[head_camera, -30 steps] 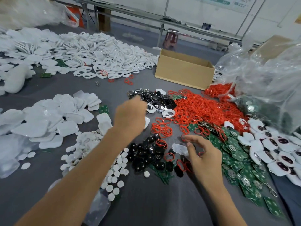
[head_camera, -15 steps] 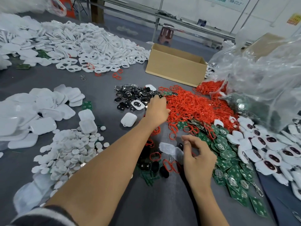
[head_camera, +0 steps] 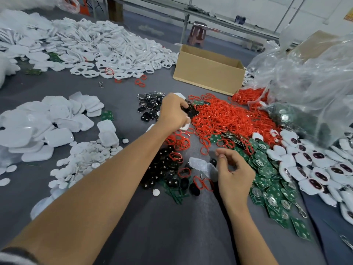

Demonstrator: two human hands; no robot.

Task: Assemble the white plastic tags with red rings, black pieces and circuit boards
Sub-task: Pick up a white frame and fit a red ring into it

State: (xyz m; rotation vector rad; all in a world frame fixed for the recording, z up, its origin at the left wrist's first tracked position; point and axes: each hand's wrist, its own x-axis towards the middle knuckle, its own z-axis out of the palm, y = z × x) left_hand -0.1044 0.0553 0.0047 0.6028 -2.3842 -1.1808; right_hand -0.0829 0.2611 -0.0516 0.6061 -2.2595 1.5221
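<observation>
Right hand (head_camera: pixel 236 175) nearest, low over the grey table (head_camera: pixel 172 236). Fingers half curled, thumb and forefinger tips almost meeting; can't tell if anything sits between them.

Pale tag shell (head_camera: pixel 197 163) lies flat just left of those fingers. Long axis runs roughly left to right, right end slightly nearer. Its right end meets a second pale piece that lies against the palm side of the hand.

Near black pieces (head_camera: pixel 164 169) heaped left of the shell, a few loose red loops on top.

Circuit boards (head_camera: pixel 267 171), green, fan out right of the right hand. Beyond them, finished tags (head_camera: pixel 315 169), white with dark windows.

Left hand (head_camera: pixel 173 113) reaches farther out, knuckles up, fingers curled tight, tips closed on a black piece (head_camera: pixel 191 110) at the right edge of the far black pile (head_camera: pixel 150 109). A white edge shows under the little-finger side; held or lying, unclear.

Red rings (head_camera: pixel 225 119) massed just right of that hand.

White discs (head_camera: pixel 86 159) and white covers (head_camera: pixel 38 127) at left.

Far: cardboard box (head_camera: pixel 208 73), heap of white frames (head_camera: pixel 114 48), clear plastic bag (head_camera: pixel 305 83).
</observation>
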